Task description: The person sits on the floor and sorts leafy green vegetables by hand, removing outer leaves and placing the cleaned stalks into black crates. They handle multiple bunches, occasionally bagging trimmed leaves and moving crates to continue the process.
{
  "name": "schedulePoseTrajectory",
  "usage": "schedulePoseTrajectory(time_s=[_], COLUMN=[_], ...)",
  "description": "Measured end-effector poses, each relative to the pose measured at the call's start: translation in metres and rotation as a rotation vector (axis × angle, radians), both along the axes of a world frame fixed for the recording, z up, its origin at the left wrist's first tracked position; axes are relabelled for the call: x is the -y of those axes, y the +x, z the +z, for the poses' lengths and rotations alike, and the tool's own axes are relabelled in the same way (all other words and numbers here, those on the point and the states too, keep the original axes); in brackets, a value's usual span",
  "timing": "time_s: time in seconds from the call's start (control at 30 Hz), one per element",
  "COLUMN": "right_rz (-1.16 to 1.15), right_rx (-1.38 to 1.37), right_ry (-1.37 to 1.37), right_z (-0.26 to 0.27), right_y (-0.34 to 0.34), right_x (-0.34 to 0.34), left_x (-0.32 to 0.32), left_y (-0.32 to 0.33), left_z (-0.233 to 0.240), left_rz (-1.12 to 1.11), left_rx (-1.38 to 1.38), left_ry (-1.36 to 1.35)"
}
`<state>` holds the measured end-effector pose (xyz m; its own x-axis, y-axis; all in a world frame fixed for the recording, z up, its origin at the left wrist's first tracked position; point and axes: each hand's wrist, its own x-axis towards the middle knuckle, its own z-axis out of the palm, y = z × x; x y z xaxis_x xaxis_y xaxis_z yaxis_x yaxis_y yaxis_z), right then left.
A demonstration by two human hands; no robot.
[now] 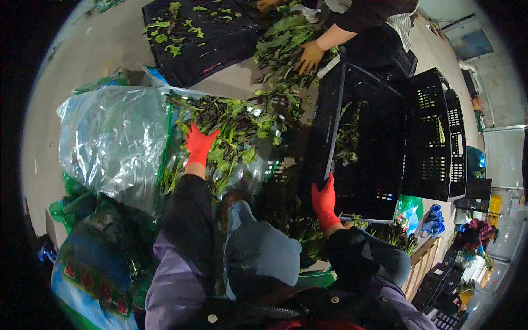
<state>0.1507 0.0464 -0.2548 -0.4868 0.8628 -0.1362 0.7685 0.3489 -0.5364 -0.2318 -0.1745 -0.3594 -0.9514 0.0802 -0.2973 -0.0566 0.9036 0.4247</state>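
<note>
My left hand (pixel 200 144), in a red glove, rests with fingers spread on a heap of leafy greens (pixel 235 128). No bunch is plainly gripped in it. The greens, some with dark purplish leaves, lie at the mouth of a clear plastic bag (pixel 115 140) with a green edge. With its red-gloved fingers, my right hand (pixel 325 202) grips the near rim of a black plastic crate (pixel 371 156). That crate stands tilted with its opening towards me, and a few leafy stems (pixel 348 132) cling inside it.
Across from me, a co-worker's gloved hand (pixel 310 57) touches a pile of dark leafy greens (pixel 282 37). An upturned black crate (pixel 198 41) carries leaf scraps. Another perforated black crate (pixel 437 136) stands at the right. A printed sack (pixel 95 264) lies at my left.
</note>
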Motion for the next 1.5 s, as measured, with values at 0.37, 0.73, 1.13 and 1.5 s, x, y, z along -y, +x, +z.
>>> schedulePoseTrajectory(time_s=[0.37, 0.73, 1.13, 1.5], right_rz=[-0.008, 0.001, -0.062, -0.035], right_rx=[-0.102, -0.068, -0.081, -0.1], right_ry=[-0.084, -0.031, -0.135, -0.12], right_z=[0.02, 0.011, 0.016, 0.008], right_y=[-0.013, -0.005, -0.01, -0.003], right_x=[0.004, 0.004, 0.003, 0.001], left_x=[-0.062, 0.085, -0.016, 0.05], left_y=[0.009, -0.08, 0.081, -0.056], left_z=[-0.033, 0.067, 0.0, 0.047], left_rz=[-0.14, -0.324, -0.667, -0.578], left_rx=[-0.033, 0.195, 0.064, 0.308], left_ry=[-0.165, 0.564, -0.465, 0.198])
